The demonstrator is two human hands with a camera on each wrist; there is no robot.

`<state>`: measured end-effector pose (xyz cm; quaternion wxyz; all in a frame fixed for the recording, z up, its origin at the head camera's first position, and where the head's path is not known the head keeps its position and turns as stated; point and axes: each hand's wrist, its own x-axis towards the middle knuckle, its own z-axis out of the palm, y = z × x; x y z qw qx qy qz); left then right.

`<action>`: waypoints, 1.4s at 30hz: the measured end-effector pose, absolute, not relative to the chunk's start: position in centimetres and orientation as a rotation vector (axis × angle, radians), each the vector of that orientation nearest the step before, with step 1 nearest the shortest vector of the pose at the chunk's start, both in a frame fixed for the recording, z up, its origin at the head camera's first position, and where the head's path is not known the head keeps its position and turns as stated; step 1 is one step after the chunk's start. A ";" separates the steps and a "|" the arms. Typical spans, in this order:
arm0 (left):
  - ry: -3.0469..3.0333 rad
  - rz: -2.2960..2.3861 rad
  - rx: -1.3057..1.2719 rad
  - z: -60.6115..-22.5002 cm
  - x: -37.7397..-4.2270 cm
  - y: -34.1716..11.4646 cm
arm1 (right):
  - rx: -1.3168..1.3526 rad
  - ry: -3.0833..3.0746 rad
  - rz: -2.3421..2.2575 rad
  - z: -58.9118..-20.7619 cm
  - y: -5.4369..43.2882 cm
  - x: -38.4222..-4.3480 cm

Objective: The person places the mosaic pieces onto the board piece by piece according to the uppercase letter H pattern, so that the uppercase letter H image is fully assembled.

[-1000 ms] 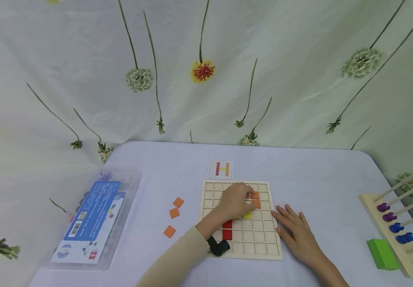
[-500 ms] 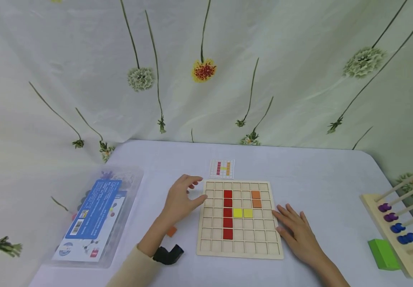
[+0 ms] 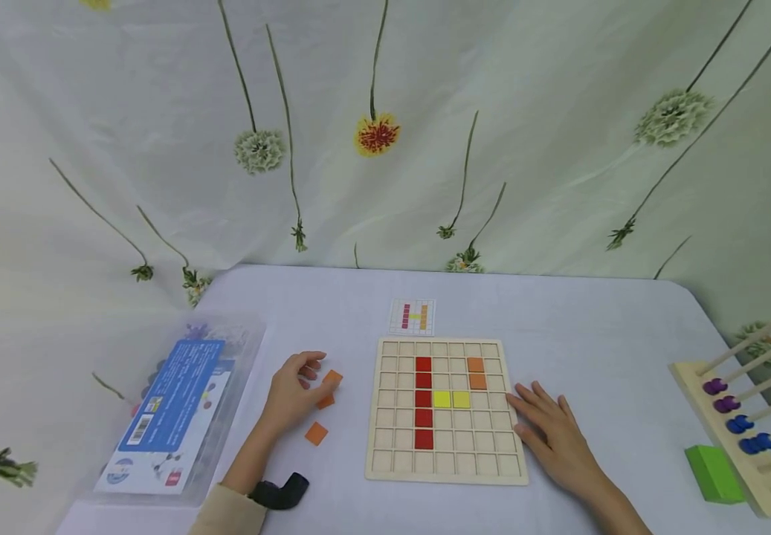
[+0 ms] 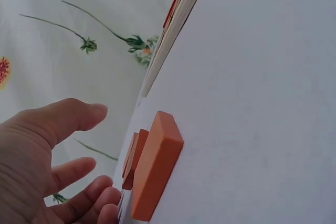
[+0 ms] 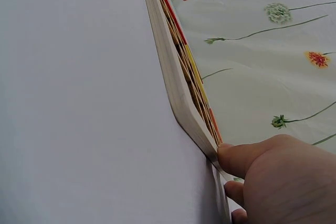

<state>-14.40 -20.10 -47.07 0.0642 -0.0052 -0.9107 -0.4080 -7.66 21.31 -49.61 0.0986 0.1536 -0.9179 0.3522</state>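
My left hand (image 3: 294,392) hovers over the loose orange square tiles on the left, its thumb and fingers apart with nothing between them. Three of these tiles lie on the cloth; the nearest orange tile (image 3: 316,433) is in plain sight, the others partly behind the thumb. In the left wrist view a thick orange tile (image 4: 157,169) stands large beside the fingertips. My right hand (image 3: 552,432) rests with extended fingers at the right edge of the wooden grid board (image 3: 392,467). On the board are a column of red tiles (image 3: 423,401), two yellow tiles (image 3: 450,400) and two orange tiles (image 3: 476,373).
A small pattern card (image 3: 413,317) lies behind the board. To the left is a clear plastic case (image 3: 221,446) with a blue and white label. At the far right stand a pegged wooden rack (image 3: 753,446) with beads and a green block (image 3: 714,474).
My left hand has left the orange tiles on the board and moved left, then down to the loose orange tiles. My right hand has stayed at the board's edge.
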 end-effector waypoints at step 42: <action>-2.654 -1.130 -0.006 -48.7 -14.2 -19.6 | 0.467 -2.696 1.022 -49.7 21.4 -7.7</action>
